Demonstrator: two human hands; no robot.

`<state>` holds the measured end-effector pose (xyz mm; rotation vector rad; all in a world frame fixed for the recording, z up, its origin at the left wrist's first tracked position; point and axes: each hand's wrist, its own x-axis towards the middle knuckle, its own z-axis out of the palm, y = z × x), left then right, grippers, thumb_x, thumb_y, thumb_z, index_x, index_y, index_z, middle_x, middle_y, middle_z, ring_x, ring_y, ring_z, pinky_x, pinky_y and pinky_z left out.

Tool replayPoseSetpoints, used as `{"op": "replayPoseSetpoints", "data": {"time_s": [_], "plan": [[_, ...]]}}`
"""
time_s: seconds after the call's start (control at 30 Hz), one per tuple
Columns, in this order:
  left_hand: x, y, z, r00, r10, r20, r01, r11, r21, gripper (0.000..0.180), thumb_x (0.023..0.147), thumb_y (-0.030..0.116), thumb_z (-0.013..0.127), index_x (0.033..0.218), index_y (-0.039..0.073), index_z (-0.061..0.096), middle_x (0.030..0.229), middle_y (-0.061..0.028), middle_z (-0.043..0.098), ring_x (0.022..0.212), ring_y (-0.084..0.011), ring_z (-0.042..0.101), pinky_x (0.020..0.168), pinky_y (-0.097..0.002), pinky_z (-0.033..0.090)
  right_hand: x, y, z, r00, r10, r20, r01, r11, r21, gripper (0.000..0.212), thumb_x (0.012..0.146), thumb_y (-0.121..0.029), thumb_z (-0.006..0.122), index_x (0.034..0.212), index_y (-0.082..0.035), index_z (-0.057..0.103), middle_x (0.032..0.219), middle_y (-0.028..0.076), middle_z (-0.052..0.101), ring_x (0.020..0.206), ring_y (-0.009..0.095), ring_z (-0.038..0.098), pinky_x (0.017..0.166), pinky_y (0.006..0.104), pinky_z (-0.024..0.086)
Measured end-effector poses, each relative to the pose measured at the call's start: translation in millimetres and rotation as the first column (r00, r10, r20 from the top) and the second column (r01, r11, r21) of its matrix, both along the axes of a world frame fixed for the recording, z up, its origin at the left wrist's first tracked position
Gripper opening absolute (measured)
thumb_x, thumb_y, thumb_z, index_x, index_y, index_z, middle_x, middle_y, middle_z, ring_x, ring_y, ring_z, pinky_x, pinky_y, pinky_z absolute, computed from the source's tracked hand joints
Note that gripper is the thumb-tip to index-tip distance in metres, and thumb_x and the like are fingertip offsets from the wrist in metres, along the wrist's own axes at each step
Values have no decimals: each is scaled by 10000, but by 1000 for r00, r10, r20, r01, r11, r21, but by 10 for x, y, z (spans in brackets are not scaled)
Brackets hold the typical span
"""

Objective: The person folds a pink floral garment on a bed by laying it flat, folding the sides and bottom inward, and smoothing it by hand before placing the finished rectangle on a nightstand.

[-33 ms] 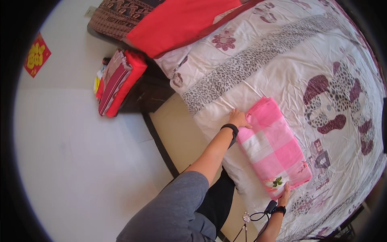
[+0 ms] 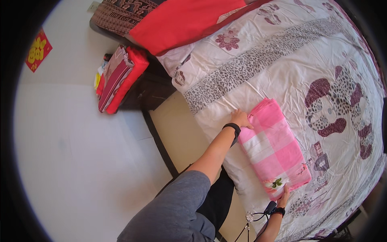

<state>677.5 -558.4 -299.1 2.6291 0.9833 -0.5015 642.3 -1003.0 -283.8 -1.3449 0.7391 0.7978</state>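
A folded pink-and-white checked cloth, like a bed sheet point(image 2: 278, 147), lies on the bed, with a green leaf print and small red flowers at its near end. My left hand point(image 2: 241, 118) rests at its upper left corner, thumb stretched onto the cloth and fingers spread along the edge beside it. At the near end, my right hand point(image 2: 285, 196) grips the lower edge, its thumb on top and its other fingers mostly hidden. Black bands circle both wrists. The cloth lies flat in a thick rectangular stack.
A white quilt point(image 2: 225, 115) with leopard-print bands and maroon bear figures covers the bed. Red bedding point(image 2: 181, 26) is at the headboard. A dark bedside cabinet point(image 2: 151, 90) carries folded red and striped textiles point(image 2: 121, 78). A black cord with a toggle point(image 2: 270, 207) hangs near my right wrist.
The view has shifted slightly, so the headboard and cabinet sit a little farther right. Both hands keep their places on the folded cloth.
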Motion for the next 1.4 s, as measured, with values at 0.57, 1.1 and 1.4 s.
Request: {"op": "replayPoseSetpoints", "data": {"time_s": [0.57,1.1,1.4], "plan": [[-2858,1504,1887,804,375,461,-148,878,-456,556,709,303,621,1196,106,438,914,-194,587,822,-339,573,718,-378,453,-463,2051,1766,805,349,480,-252,933,-257,385,763,-129,607,1096,33,501,1029,110,540,878,189,515,757,289,421],[-7300,6426,3502,78,619,782,-688,601,-407,495,753,235,629,1130,-44,472,1035,-161,576,923,-181,559,798,-281,426,-2457,9954,3025,398,528,750,-854,512,92,249,761,-91,598,976,30,569,851,48,593,762,102,529,690,224,417],[-8206,7808,1559,-184,922,342,-622,160,-766,536,728,313,650,1103,-37,492,1017,-131,577,892,-171,556,774,-277,429,-3104,11977,1348,158,735,659,-920,352,-171,350,742,-172,630,1026,10,537,888,84,625,789,173,586,706,284,445]]}}
